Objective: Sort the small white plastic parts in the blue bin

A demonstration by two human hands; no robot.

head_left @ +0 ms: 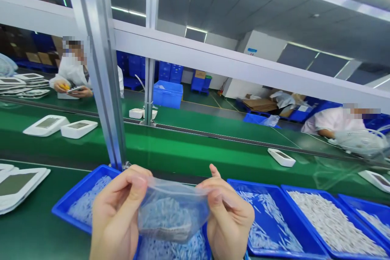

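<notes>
A clear plastic zip bag (173, 211) is stretched between my two hands, with small pale pieces and a flat greyish item inside. My left hand (117, 211) pinches its upper left corner. At the upper right edge, my right hand (228, 215) is closed on it, one finger pointing up. Right below the bag is a blue tray of small clear pieces (173, 250), mostly hidden by the bag and my hands. Another blue tray (71, 217) lies behind my left hand. To the right of my right hand stands a blue tray (271, 211) of translucent slender pieces.
Farther right are blue trays of white pieces (335, 223). White devices with grey screens (18, 187) are stacked at left; more lie on the green conveyor (195, 146). A metal post (100, 69) rises ahead. Two people work across the line, one holding a device (76, 89).
</notes>
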